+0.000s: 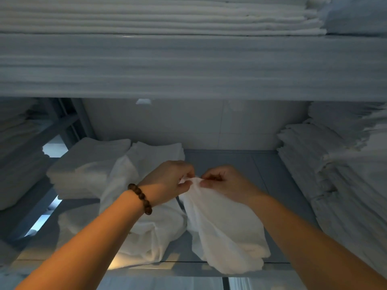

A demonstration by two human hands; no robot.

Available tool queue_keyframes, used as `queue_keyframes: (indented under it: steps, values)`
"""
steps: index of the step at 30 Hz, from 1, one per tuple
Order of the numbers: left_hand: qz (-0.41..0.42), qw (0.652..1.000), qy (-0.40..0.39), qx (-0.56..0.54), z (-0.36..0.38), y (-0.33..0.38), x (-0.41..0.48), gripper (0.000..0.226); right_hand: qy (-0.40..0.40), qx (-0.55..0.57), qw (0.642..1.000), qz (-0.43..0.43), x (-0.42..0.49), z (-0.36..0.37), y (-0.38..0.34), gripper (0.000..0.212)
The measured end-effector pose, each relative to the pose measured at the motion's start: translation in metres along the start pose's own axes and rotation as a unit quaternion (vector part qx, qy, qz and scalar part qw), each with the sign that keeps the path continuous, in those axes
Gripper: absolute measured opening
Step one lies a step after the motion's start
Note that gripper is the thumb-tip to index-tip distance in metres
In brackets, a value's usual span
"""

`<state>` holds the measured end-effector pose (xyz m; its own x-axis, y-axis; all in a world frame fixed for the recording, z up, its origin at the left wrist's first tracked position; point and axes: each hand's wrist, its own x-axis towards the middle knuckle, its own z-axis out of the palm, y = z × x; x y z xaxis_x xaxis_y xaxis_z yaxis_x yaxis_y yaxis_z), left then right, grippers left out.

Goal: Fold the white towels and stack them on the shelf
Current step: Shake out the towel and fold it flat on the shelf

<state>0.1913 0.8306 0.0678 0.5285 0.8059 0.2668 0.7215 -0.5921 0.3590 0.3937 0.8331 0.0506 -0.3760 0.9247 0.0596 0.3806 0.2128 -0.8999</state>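
A white towel hangs crumpled from both hands above the grey shelf board. My left hand, with a brown bead bracelet on its wrist, pinches the towel's top edge. My right hand pinches the same edge right beside it, the fingertips almost touching. A loose heap of unfolded white towels lies on the shelf under my left forearm. Behind it sits a folded stack at the left.
A tall pile of folded white linen fills the shelf's right side. Stacked sheets sit just above on the shelf overhead, with more stacks higher up. Metal frame bars stand at the back left.
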Motion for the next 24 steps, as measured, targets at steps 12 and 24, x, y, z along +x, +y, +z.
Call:
queue_keyframes:
  steps: [12,24]
  values:
    - [0.052,0.985,0.103,0.125,-0.026,0.059,-0.003,0.015,0.012,-0.029,0.999,-0.037,-0.05,-0.004,0.015,0.006]
    - [-0.036,0.965,0.183,0.183,-0.024,0.159,-0.032,0.013,0.019,-0.176,0.982,-0.06,-0.117,-0.024,0.077,0.038]
